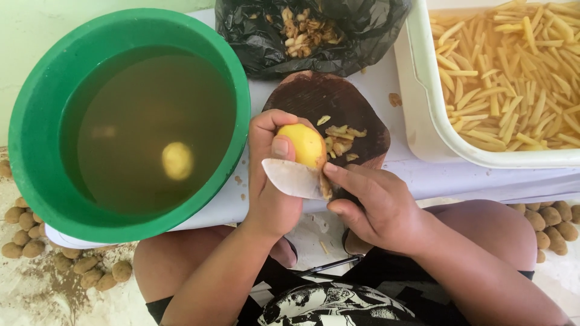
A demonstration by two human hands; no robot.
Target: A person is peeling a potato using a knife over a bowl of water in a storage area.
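Note:
My left hand (270, 175) grips a mostly peeled yellow potato (304, 145), thumb pressed against its side. My right hand (374, 205) holds a broad knife (290, 178) whose pale blade lies flat against the potato's lower side, with a strip of peel at the blade's heel. Both hands hover over a dark wooden cutting board (314, 99) that carries a small heap of peelings (341, 139).
A green basin (36, 121) of water at left holds one peeled potato (177, 160). A black bag (362, 30) of peelings lies behind the board. A white tub (429, 102) of cut potato sticks stands at right. Unpeeled potatoes (90, 271) lie on the floor on both sides.

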